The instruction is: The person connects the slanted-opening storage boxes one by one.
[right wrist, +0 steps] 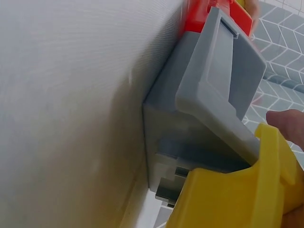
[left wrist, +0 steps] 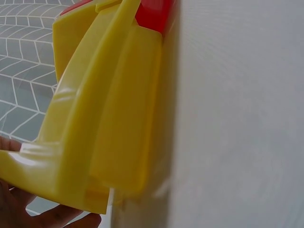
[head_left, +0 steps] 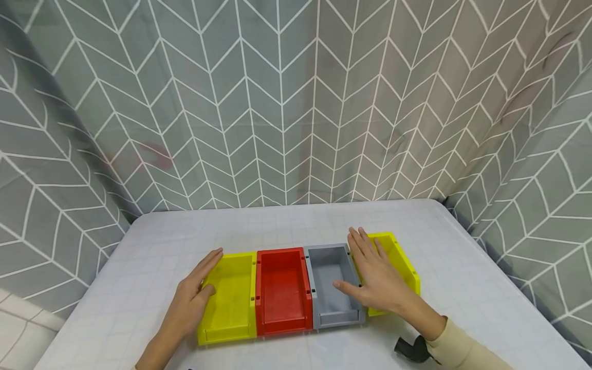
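On the table, a yellow bin [head_left: 233, 290], a red bin [head_left: 283, 293] and a grey bin [head_left: 335, 285] stand side by side. A second yellow bin [head_left: 398, 257] sits at their right end, slightly angled and partly covered by my right hand [head_left: 376, 277]. That hand rests on its left side with straight fingers, and the thumb reaches over the grey bin. My left hand [head_left: 187, 303] grips the left wall of the first yellow bin, fingers along the outside and thumb over the rim. In the right wrist view, dark connector slots [right wrist: 171, 187] show on the grey bin's side.
A white cloth covers the table [head_left: 277, 226]. Grey patterned curtains [head_left: 296, 103] hang behind and at both sides. A black fitting [head_left: 413, 349] sits by the right sleeve's cuff.
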The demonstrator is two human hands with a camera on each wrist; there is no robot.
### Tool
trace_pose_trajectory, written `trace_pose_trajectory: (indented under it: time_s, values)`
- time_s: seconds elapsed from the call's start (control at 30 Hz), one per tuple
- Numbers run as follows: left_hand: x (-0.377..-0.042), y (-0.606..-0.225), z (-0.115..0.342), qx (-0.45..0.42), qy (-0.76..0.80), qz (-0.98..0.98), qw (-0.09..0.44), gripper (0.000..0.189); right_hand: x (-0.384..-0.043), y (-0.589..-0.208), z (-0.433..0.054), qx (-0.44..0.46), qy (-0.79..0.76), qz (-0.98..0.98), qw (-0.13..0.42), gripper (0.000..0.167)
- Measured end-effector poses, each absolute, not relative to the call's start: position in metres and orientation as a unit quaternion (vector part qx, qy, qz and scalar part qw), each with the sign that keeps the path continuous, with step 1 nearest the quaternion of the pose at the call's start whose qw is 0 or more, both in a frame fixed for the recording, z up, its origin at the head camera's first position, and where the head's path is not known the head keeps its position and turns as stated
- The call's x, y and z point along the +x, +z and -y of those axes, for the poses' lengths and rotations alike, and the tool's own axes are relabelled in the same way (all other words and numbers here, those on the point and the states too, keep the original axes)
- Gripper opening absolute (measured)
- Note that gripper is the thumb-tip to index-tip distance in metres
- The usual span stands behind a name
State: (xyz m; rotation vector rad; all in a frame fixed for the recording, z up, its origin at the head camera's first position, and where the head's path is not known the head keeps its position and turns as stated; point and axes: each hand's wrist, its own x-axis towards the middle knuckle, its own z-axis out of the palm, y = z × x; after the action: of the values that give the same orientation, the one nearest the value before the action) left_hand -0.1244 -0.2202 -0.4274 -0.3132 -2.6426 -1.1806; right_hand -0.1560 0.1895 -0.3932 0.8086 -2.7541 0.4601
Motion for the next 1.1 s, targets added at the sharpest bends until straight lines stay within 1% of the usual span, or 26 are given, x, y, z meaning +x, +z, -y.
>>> trace_pose_trajectory:
  time_s: [0.23, 0.47, 0.67, 0.77, 0.87, 1.0, 1.1]
  values:
    - [-0.124, -0.428, 0.221, -0.102, -0.403, 0.902, 0.120, 0.070, -0.159, -0.401, -0.187, 0.278, 0.174, 0.937, 0.119, 0.106]
    - [-0.120, -0.430, 0.220, -0.105, -0.403, 0.901, 0.122, 0.073, -0.153, -0.417, -0.188, 0.273, 0.194, 0.937, 0.095, 0.109]
    - [-0.118, -0.428, 0.217, -0.105, -0.398, 0.902, 0.127, 0.073, -0.151, -0.416, -0.191, 0.271, 0.208, 0.936, 0.088, 0.110]
    - [-0.118, -0.427, 0.216, -0.111, -0.398, 0.902, 0.126, 0.073, -0.146, -0.412, -0.189, 0.262, 0.206, 0.938, 0.091, 0.107]
    - [-0.118, -0.426, 0.217, -0.113, -0.398, 0.902, 0.123, 0.073, -0.140, -0.407, -0.179, 0.281, 0.183, 0.935, 0.111, 0.101]
    - [-0.117, -0.426, 0.218, -0.110, -0.397, 0.902, 0.127, 0.073, -0.132, -0.403, -0.158, 0.349, 0.129, 0.918, 0.137, 0.093]
    - [-0.117, -0.427, 0.218, -0.109, -0.400, 0.901, 0.127, 0.073, -0.128, -0.403, -0.148, 0.380, 0.104, 0.909, 0.139, 0.091]
